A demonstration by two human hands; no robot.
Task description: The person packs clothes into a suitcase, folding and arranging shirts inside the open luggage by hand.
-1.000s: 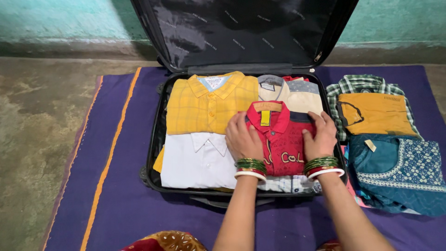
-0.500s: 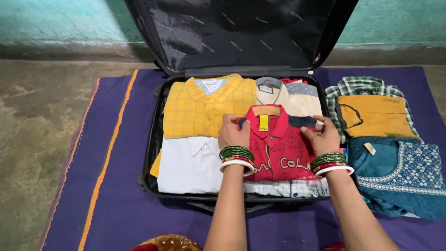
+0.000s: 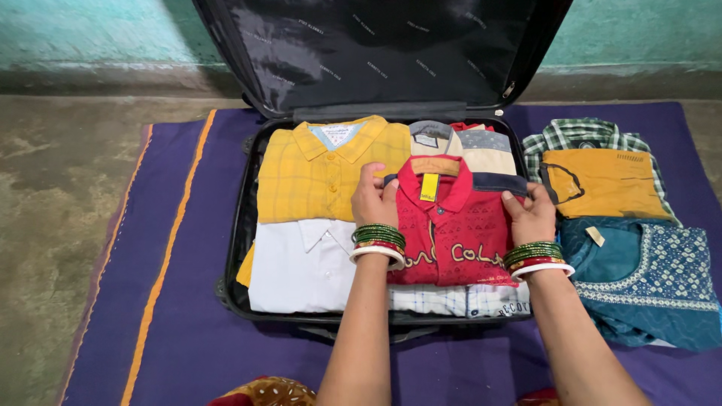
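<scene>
A purple mat with an orange stripe lies on a worn concrete floor. On it sits an open black suitcase, lid raised against a teal wall. Packed at its left are a folded yellow checked shirt and, nearer the person, a folded white shirt. The left hand grips the left edge of a folded red shirt, fingers curled over its collar corner. This red shirt, with a dark collar band, a yellow tag and orange stitched lettering, lies on top of the suitcase's right half, over a beige shirt. The right hand pinches its right edge. Both wrists wear green, red and white bangles. Right of the suitcase lie a mustard garment and a teal embroidered garment.
</scene>
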